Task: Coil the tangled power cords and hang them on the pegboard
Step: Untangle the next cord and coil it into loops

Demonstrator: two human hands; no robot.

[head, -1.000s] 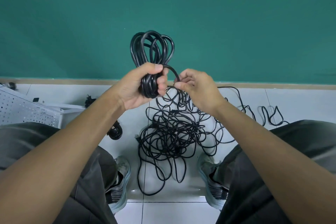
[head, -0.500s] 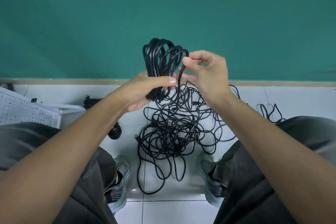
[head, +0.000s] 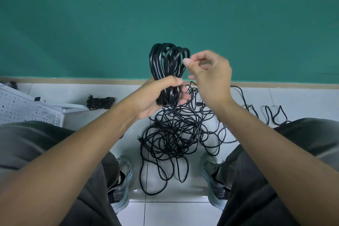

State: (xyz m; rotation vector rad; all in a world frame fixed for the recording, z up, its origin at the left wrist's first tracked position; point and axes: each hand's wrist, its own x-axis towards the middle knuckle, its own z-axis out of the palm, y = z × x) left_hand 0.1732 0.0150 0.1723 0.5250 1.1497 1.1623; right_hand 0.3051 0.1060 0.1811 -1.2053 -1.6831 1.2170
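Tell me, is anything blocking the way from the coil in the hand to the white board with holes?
Nothing visible blocks it. The left hand holds the coil; the pegboard lies on the floor at left.

**Bright, even light with wide-angle bending at the edges**

I see the scene lit softly and evenly, with no harsh shadows. The green wall (head: 91, 14) grows slightly darker toward the upper corners. A small bright glare sits on the glossy white floor tiles (head: 183, 191) between the shoes, and faint highlights run along the black cords (head: 168, 57). The baseboard (head: 73, 80) bows into a curve from lens distortion, and both forearms look stretched and oversized near the bottom corners. I see the centre sharp; the right hand (head: 211, 73) shows slight motion blur at its fingertips. The trouser fabric at the side edges looks soft and smeared.
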